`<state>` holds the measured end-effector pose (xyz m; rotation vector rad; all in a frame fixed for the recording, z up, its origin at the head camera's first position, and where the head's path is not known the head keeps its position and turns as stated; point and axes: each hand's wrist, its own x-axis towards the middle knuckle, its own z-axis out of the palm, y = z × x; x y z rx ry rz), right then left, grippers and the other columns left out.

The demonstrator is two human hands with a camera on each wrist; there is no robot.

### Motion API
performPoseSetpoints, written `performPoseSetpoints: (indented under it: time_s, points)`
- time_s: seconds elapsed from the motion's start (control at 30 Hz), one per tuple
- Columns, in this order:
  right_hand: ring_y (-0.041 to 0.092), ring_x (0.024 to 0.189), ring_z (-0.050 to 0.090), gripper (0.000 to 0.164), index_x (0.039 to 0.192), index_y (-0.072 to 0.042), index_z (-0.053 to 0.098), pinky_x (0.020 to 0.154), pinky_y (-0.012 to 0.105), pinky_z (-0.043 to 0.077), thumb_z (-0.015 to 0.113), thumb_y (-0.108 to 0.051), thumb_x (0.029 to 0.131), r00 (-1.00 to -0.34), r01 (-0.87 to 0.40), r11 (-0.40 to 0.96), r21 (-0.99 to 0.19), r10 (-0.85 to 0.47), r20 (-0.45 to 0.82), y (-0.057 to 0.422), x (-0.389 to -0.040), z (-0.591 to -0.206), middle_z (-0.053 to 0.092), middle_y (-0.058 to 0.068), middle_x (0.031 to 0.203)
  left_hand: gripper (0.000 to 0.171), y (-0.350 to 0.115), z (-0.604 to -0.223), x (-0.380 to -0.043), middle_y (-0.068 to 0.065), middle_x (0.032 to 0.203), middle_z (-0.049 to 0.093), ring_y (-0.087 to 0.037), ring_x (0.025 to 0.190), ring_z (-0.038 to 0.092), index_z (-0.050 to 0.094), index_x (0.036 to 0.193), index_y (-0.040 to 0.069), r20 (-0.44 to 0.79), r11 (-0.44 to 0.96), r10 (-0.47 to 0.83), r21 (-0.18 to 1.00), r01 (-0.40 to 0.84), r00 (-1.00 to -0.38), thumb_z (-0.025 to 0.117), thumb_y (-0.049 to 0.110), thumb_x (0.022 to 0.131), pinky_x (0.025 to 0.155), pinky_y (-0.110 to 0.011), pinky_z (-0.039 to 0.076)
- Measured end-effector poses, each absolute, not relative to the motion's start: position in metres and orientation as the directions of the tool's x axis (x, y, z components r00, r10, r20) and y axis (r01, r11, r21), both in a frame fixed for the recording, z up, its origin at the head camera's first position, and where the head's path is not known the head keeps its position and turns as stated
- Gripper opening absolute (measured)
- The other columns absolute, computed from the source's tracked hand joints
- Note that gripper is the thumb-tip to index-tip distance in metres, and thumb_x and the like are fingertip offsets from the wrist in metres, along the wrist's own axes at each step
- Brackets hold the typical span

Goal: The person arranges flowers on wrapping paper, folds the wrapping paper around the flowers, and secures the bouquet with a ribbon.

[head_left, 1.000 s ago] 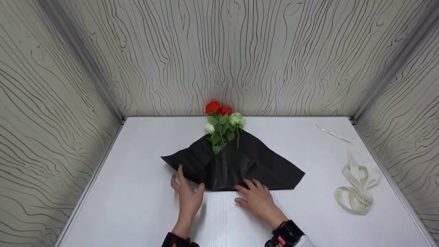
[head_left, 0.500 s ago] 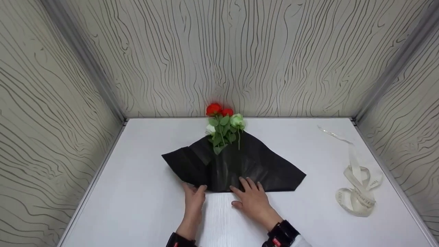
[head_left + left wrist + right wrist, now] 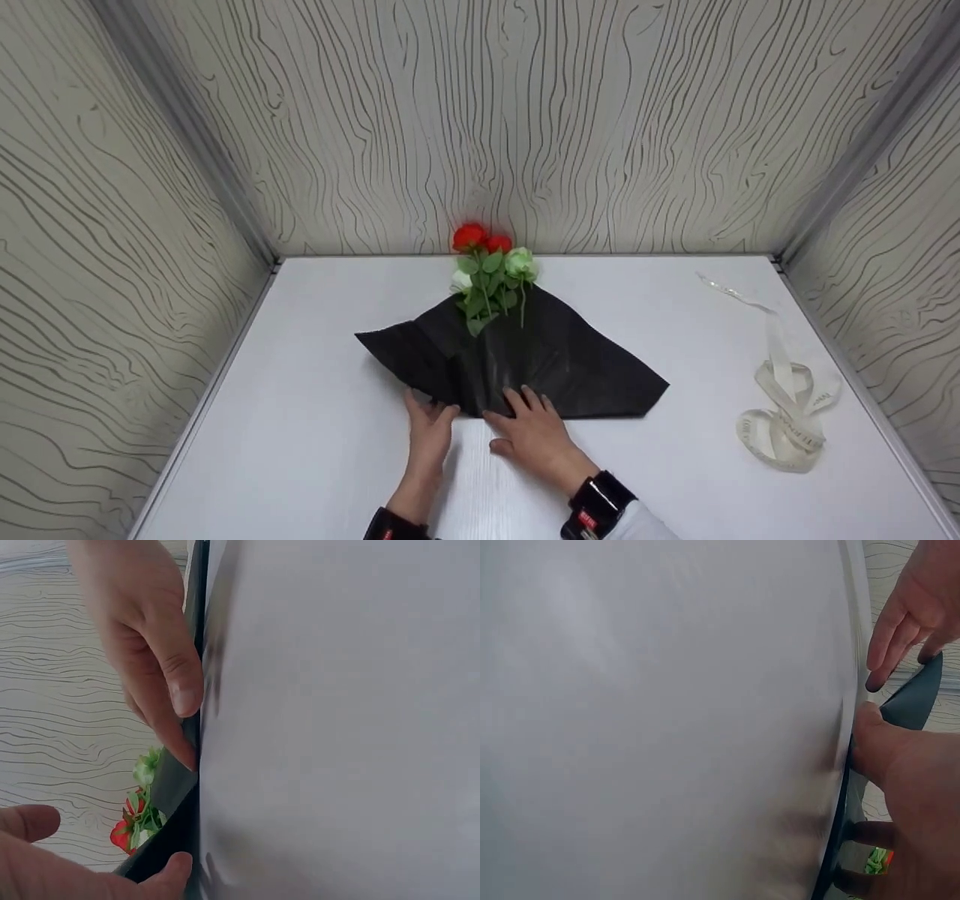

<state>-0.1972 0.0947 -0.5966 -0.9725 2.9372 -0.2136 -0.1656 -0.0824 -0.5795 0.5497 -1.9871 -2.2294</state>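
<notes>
In the head view a sheet of black wrapping paper [image 3: 577,360] lies on the table, its lower part folded up around the flower stems. A bunch of red, white and pale green roses [image 3: 491,274] with green leaves sticks out of the top. My left hand [image 3: 430,442] is at the lower left edge of the paper, thumb and fingers apart; the left wrist view shows the thumb [image 3: 171,877] beside the dark edge. My right hand [image 3: 536,435] rests with spread fingers on the paper's lower edge, right of the left hand. The wrapped stems are hidden.
A loose pile of cream ribbon [image 3: 787,427] with printed letters lies on the right of the white table [image 3: 300,450], one end trailing toward the back. Patterned panels [image 3: 390,127] rise behind and at both sides.
My left hand has drawn its raised fingers down to the paper's lower left edge. My right hand has slid left along the lower edge, and the left flap has shifted slightly.
</notes>
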Motion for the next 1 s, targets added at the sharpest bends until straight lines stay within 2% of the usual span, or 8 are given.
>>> performPoseSetpoints:
  time_s: [0.1, 0.23, 0.33, 0.47, 0.7, 1.0]
  points:
    - [0.041, 0.125, 0.030, 0.047, 0.128, -0.032, 0.052, 0.094, 0.058, 0.029, 0.051, -0.053, 0.086, -0.799, -0.595, 0.789, -0.152, -0.601, 0.009, 0.095, -0.198, -0.597, 0.036, 0.014, 0.139, 0.087, -0.080, -0.578, -0.167, -0.031, 0.140, 0.022, -0.039, 0.125, 0.033, -0.008, 0.145, 0.014, -0.134, -0.040, -0.245, 0.991, -0.128, -0.960, 0.056, 0.007, 0.086, 0.098, -0.047, 0.031]
    - [0.041, 0.127, 0.028, 0.046, 0.130, -0.030, 0.051, 0.095, 0.058, 0.028, 0.049, -0.049, 0.088, -0.793, -0.599, 0.772, -0.211, -0.609, 0.018, 0.100, -0.198, -0.596, 0.034, 0.013, 0.140, 0.085, -0.076, -0.568, -0.170, -0.024, 0.147, 0.011, -0.042, 0.128, 0.024, -0.002, 0.146, 0.013, -0.029, 0.142, -0.112, 0.989, -0.045, -0.993, 0.056, 0.004, 0.085, 0.099, -0.049, 0.030]
    - [0.039, 0.129, 0.026, 0.047, 0.132, -0.026, 0.049, 0.098, 0.056, 0.026, 0.048, -0.047, 0.090, -0.790, -0.597, 0.756, -0.270, -0.613, 0.031, 0.107, -0.198, -0.592, 0.031, 0.014, 0.142, 0.083, -0.073, -0.568, -0.174, -0.022, 0.146, 0.015, -0.040, 0.129, 0.023, 0.002, 0.147, 0.012, 0.027, 0.325, -0.036, 0.946, 0.014, -0.999, 0.057, 0.005, 0.085, 0.099, -0.050, 0.029]
    - [0.037, 0.130, 0.024, 0.049, 0.133, -0.020, 0.048, 0.100, 0.054, 0.025, 0.048, -0.045, 0.091, -0.805, -0.569, 0.751, -0.335, -0.592, 0.039, 0.124, -0.197, -0.584, 0.029, 0.015, 0.143, 0.080, -0.070, -0.576, -0.179, -0.023, 0.141, 0.024, -0.037, 0.126, 0.031, 0.009, 0.147, 0.018, 0.052, 0.496, 0.015, 0.867, 0.053, -0.999, 0.059, 0.012, 0.086, 0.094, -0.050, 0.034]
    - [0.037, 0.129, 0.025, 0.050, 0.130, -0.016, 0.052, 0.100, 0.053, 0.025, 0.051, -0.045, 0.089, -0.890, -0.432, 0.828, -0.356, -0.456, 0.019, 0.164, -0.190, -0.581, 0.033, 0.017, 0.140, 0.074, -0.064, -0.579, -0.184, -0.027, 0.143, 0.017, -0.039, 0.123, 0.035, 0.017, 0.146, 0.025, 0.022, 0.590, 0.039, 0.806, 0.041, -0.999, 0.059, 0.017, 0.086, 0.091, -0.048, 0.039]
    - [0.040, 0.126, 0.028, 0.049, 0.128, -0.013, 0.054, 0.098, 0.053, 0.028, 0.057, -0.040, 0.087, -0.942, -0.321, 0.892, -0.318, -0.336, 0.008, 0.199, -0.187, -0.591, 0.032, 0.024, 0.138, 0.057, -0.062, -0.584, -0.189, -0.024, 0.136, 0.032, -0.034, 0.115, 0.045, 0.038, 0.137, 0.009, 0.141, 0.699, 0.040, 0.704, 0.129, -0.989, 0.059, 0.011, 0.085, 0.087, -0.042, 0.043]
